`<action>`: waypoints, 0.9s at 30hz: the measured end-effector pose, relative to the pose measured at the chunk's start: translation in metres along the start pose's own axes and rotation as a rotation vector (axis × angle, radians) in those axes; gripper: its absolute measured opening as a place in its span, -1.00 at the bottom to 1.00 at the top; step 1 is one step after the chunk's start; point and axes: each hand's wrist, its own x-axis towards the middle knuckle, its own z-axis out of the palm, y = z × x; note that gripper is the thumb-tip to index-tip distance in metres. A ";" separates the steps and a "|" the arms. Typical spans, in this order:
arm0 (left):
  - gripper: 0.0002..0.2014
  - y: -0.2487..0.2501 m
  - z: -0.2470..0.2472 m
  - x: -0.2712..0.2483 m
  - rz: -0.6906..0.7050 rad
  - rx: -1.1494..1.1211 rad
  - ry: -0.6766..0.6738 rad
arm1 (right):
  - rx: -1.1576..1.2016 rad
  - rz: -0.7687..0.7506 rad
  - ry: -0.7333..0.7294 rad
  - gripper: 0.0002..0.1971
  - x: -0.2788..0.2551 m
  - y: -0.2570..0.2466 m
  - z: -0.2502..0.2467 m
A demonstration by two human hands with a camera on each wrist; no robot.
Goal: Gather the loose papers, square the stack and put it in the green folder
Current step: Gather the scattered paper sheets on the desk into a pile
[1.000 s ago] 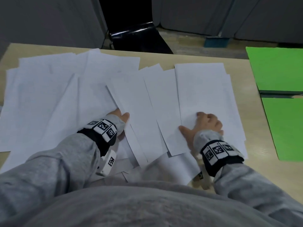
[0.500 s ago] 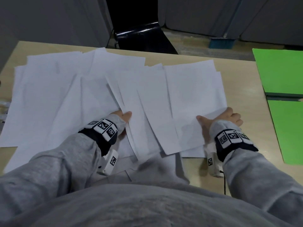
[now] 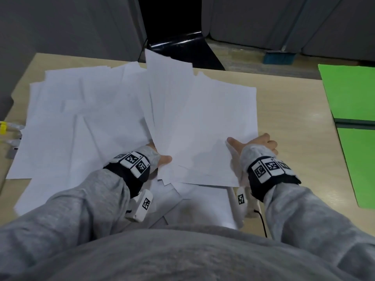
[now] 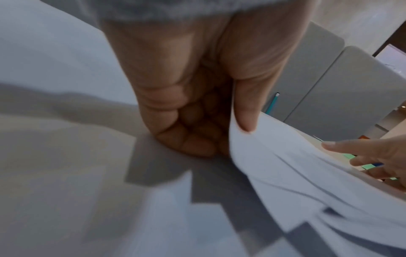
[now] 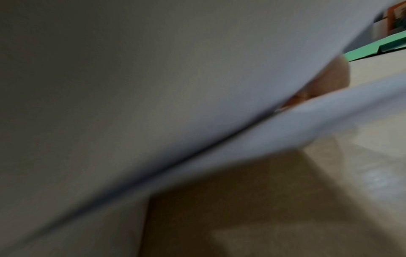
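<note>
Many white loose papers (image 3: 67, 126) lie spread over the left and middle of the wooden table (image 3: 294, 118). A fanned bundle of sheets (image 3: 198, 122) is tilted up off the table in the middle. My left hand (image 3: 160, 159) pinches its near left edge, thumb on top (image 4: 246, 111), fingers curled underneath. My right hand (image 3: 255, 145) grips its near right corner, thumb over the top sheet. In the right wrist view the sheets (image 5: 153, 87) fill the frame and hide most of the hand. The green folder (image 3: 349, 92) lies open at the table's right edge.
A black chair (image 3: 176, 47) stands behind the table's far edge. Small items, one yellow (image 3: 3, 126), sit at the left edge. More sheets (image 3: 203, 205) lie near my body under the bundle. Bare table shows between the papers and the folder.
My right hand left the top of the sheets, went to their right edge and took hold. The middle sheets slid together and rose as one fanned bundle; my left hand stayed at their left edge.
</note>
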 end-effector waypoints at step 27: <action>-0.31 -0.052 -0.011 0.020 0.172 -0.290 -0.026 | 0.168 -0.408 -0.306 -0.59 -0.025 -0.013 -0.004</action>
